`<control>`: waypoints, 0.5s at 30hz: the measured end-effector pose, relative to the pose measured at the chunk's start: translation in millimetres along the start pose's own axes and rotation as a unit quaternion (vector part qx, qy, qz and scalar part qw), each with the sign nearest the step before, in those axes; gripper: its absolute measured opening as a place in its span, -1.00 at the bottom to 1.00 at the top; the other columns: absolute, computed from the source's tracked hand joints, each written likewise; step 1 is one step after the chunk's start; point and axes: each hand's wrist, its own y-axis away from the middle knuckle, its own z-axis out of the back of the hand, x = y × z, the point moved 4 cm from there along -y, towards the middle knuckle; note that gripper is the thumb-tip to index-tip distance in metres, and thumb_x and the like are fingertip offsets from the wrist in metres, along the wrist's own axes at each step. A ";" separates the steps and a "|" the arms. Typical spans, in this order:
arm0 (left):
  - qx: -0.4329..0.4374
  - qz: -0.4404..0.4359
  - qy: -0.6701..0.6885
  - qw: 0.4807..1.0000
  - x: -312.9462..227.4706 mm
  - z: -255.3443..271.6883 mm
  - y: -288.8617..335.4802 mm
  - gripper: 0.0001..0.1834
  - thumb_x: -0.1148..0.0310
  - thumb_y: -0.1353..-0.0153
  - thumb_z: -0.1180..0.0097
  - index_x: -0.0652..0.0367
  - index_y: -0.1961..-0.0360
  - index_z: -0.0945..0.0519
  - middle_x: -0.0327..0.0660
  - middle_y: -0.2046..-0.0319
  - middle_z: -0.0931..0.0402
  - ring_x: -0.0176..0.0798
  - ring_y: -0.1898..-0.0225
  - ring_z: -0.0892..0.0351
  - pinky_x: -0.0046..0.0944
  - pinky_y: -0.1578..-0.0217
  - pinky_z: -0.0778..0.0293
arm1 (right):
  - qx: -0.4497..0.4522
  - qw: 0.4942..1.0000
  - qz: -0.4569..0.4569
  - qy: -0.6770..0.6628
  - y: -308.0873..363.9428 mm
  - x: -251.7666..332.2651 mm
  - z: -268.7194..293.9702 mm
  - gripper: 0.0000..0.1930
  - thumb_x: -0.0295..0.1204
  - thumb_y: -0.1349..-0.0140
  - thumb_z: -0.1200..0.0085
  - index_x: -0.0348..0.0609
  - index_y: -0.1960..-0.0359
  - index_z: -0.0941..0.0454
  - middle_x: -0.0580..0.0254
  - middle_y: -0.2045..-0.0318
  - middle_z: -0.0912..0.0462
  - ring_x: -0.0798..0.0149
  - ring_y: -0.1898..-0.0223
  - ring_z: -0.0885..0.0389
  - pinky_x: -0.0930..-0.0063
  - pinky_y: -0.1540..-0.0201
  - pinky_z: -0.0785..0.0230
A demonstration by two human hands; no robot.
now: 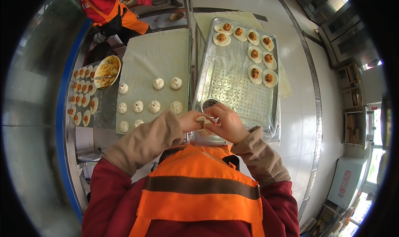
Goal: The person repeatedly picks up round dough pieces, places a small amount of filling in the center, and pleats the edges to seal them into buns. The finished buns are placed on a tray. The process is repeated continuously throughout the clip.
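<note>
My left hand (190, 121) and my right hand (229, 123) meet in front of my apron, both closed around a small dough bun (203, 120). The fingers of my right hand pinch the dough's edge, while my left hand supports it from the side. Fingers hide much of the bun. Just beyond them is a small round bowl (209, 104) with dark contents. To the right, flat dough wrappers (254, 73) topped with orange-brown filling lie on a perforated metal tray (226, 66). Several pleated buns (154, 106) sit on a cloth-lined board (156, 54) to the left.
More filled wrappers (84, 87) cover a counter at far left, beside a bowl of filling (107, 72) with a utensil in it. A person in a red top and orange apron (120, 18) is at the upper left. Shelves (354, 127) and a pale box (347, 183) stand at right.
</note>
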 end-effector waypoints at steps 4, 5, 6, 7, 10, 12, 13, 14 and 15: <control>0.048 0.021 0.283 0.958 -11.2 -4.9 3.8 -0.54 0.59 -0.24 -0.01 0.23 -0.20 -0.46 -0.22 0.00 -0.54 -0.30 -0.02 -0.58 -0.27 -0.10 -0.47 | 0.061 0.988 -0.138 -0.036 -0.3 -16.5 5.7 -0.78 -0.38 -0.01 -0.30 -0.15 0.30 -0.64 0.17 0.50 -0.59 0.13 0.47 -0.62 0.31 0.40 -0.47; 0.032 0.036 0.301 0.952 -12.6 -3.2 4.7 -0.55 0.56 -0.27 -0.01 0.23 -0.21 -0.44 -0.22 -0.02 -0.53 -0.29 -0.02 -0.58 -0.26 -0.10 -0.47 | 0.040 0.988 -0.146 -0.037 1.9 -16.3 7.7 -0.80 -0.38 -0.02 -0.30 -0.15 0.32 -0.63 0.16 0.51 -0.59 0.12 0.48 -0.62 0.31 0.41 -0.47; 0.031 0.038 0.324 0.945 -15.1 -2.0 5.8 -0.55 0.53 -0.29 0.00 0.23 -0.23 -0.42 -0.22 -0.04 -0.51 -0.28 -0.03 -0.58 -0.25 -0.11 -0.47 | 0.016 0.987 -0.158 -0.036 4.5 -15.4 9.0 -0.81 -0.38 -0.02 -0.30 -0.15 0.35 -0.63 0.15 0.52 -0.60 0.11 0.50 -0.61 0.30 0.42 -0.46; 0.027 0.022 0.352 0.936 -17.5 -1.9 6.8 -0.55 0.50 -0.31 0.01 0.23 -0.24 -0.39 -0.22 -0.07 -0.49 -0.27 -0.04 -0.58 -0.24 -0.12 -0.47 | 0.000 0.984 -0.175 -0.034 7.0 -14.5 9.1 -0.82 -0.37 -0.02 -0.31 -0.16 0.37 -0.63 0.15 0.53 -0.60 0.10 0.52 -0.61 0.29 0.43 -0.46; -0.005 0.029 0.302 0.953 -15.4 -0.2 7.2 -0.59 0.45 -0.34 0.00 0.25 -0.21 -0.43 -0.20 -0.02 -0.53 -0.27 -0.03 -0.58 -0.24 -0.09 -0.48 | -0.022 0.998 -0.051 0.007 7.7 2.6 5.3 -0.82 -0.37 -0.01 -0.31 -0.16 0.39 -0.61 0.16 0.53 -0.59 0.09 0.53 -0.60 0.29 0.44 -0.45; 0.014 0.005 0.260 0.966 -14.7 1.2 5.4 -0.62 0.46 -0.33 -0.02 0.26 -0.16 -0.47 -0.20 0.03 -0.56 -0.29 -0.01 -0.59 -0.26 -0.04 -0.50 | -0.055 0.998 0.010 0.030 6.4 10.1 5.6 -0.84 -0.39 -0.01 -0.30 -0.15 0.44 -0.58 0.19 0.54 -0.57 0.08 0.52 -0.59 0.29 0.43 -0.46; 0.006 0.011 0.230 0.973 -12.1 2.1 4.6 -0.64 0.47 -0.33 -0.03 0.27 -0.14 -0.50 -0.20 0.05 -0.58 -0.30 0.00 -0.59 -0.27 -0.02 -0.51 | -0.082 0.996 0.000 0.022 5.2 9.2 7.7 -0.84 -0.39 -0.02 -0.30 -0.14 0.45 -0.58 0.20 0.54 -0.56 0.08 0.50 -0.59 0.29 0.43 -0.46; 0.014 0.009 0.228 0.974 -10.4 2.0 4.1 -0.66 0.48 -0.32 -0.05 0.28 -0.11 -0.52 -0.20 0.07 -0.59 -0.30 0.01 -0.59 -0.28 0.00 -0.51 | -0.090 0.996 -0.001 0.021 3.6 8.7 7.8 -0.85 -0.39 -0.02 -0.29 -0.14 0.45 -0.58 0.21 0.55 -0.56 0.08 0.48 -0.60 0.29 0.42 -0.46; 0.001 0.022 0.216 0.976 -7.5 3.1 3.8 -0.68 0.49 -0.30 -0.06 0.28 -0.08 -0.54 -0.21 0.09 -0.60 -0.31 0.03 -0.59 -0.29 0.02 -0.51 | -0.035 0.997 -0.066 0.002 2.6 2.0 5.4 -0.85 -0.40 -0.03 -0.28 -0.14 0.43 -0.57 0.21 0.48 -0.56 0.08 0.40 -0.61 0.31 0.39 -0.47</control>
